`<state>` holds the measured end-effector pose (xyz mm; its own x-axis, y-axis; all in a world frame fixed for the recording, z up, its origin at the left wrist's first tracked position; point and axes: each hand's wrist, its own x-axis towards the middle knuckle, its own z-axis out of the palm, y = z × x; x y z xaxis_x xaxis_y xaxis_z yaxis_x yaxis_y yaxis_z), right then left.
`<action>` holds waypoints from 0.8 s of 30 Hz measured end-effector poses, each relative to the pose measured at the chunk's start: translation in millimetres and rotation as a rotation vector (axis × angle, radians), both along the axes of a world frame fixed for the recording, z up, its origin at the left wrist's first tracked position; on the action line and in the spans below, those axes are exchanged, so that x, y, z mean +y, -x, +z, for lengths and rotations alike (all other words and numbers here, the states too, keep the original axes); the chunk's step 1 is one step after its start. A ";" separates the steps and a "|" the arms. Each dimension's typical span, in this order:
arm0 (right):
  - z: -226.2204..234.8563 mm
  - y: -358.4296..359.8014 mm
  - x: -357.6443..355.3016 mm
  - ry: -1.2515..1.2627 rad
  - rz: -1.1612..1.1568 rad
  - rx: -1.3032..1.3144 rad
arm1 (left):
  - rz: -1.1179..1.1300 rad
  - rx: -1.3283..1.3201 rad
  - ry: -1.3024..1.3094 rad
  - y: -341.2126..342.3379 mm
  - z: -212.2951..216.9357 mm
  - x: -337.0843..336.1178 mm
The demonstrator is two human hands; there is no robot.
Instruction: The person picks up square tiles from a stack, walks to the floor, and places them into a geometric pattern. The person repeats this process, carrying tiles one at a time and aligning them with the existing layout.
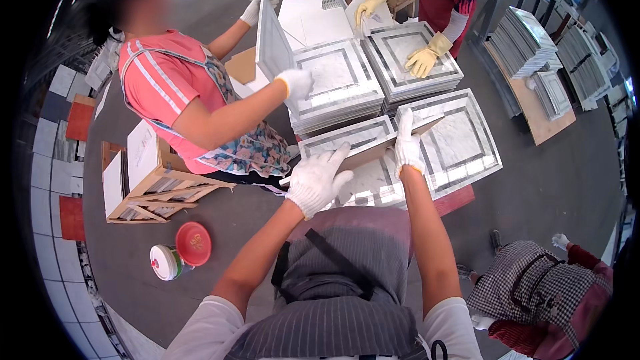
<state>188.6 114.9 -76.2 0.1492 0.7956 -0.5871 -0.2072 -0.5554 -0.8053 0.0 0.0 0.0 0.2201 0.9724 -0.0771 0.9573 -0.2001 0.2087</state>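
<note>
Trouble could most easily have come from the tilted slab (372,154), which stood nearly on edge above the left framed tile (367,187) and ran toward the right framed tile (463,137). The left hand (317,181) pinched it near its left end, fingers across the upper edge and thumb spread to the near side; the right hand (408,147) appeared to pinch it farther along, though its thumb could not be made out. White gloves (303,193) on so thin an edge could have let the slab slide, and one grip loosening sooner than the other could have twisted it, dropping a corner onto the shiny faces below and chipping either piece. Whether its lower edge touched them could not be told.

Just beyond, a co-worker in a pink shirt (160,87) held another framed tile (272,40) upright beside the left stack (333,80); a careless swing might have knocked the two pieces together. A second co-worker's yellow glove (427,57) lay on the right stack (403,35), where anything set down blindly could have crushed fingers.
</note>
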 end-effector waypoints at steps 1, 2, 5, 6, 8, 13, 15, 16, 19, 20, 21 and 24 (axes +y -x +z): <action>-14.8 4.4 7.5 -0.012 -0.049 -0.030 | -0.002 0.004 0.025 2.6 1.0 5.7; -29.6 9.8 14.2 -0.024 -0.101 -0.061 | -0.006 0.007 0.049 5.8 1.4 10.1; -60.6 8.6 28.8 -0.204 -0.144 -0.184 | -0.021 0.022 0.020 -1.9 0.9 21.2; -52.2 16.4 29.3 -0.174 -0.148 -0.214 | -0.027 0.050 0.017 4.8 -4.0 25.2; -41.0 38.6 27.4 -0.252 -0.217 -0.187 | 0.042 0.049 0.130 13.1 -0.7 29.6; -56.3 67.3 38.9 -0.248 -0.166 -0.112 | 0.069 0.105 0.137 37.3 -14.0 44.1; -70.2 65.5 47.9 -0.241 -0.209 -0.147 | 0.057 0.139 0.147 33.3 -15.9 53.2; -71.6 65.8 48.9 -0.222 -0.206 -0.163 | 0.042 0.139 0.109 38.6 -24.1 56.5; -48.9 68.4 38.0 -0.134 -0.155 -0.212 | 0.028 0.081 0.067 53.8 -31.4 60.0; -62.5 68.7 41.4 -0.173 -0.148 -0.201 | 0.026 0.070 0.057 58.1 -32.3 61.1; -73.4 65.7 41.4 -0.210 -0.138 -0.193 | 0.042 0.053 0.091 57.0 -31.2 63.7; -71.1 48.9 28.0 -0.191 -0.058 -0.208 | 0.082 -0.005 0.156 58.9 -29.4 69.1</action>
<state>139.7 142.9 -147.3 0.2990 0.8754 -0.3800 -0.0539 -0.3821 -0.9226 -58.9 69.1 -29.4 0.1414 0.9634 -0.2279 0.9680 -0.0864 0.2357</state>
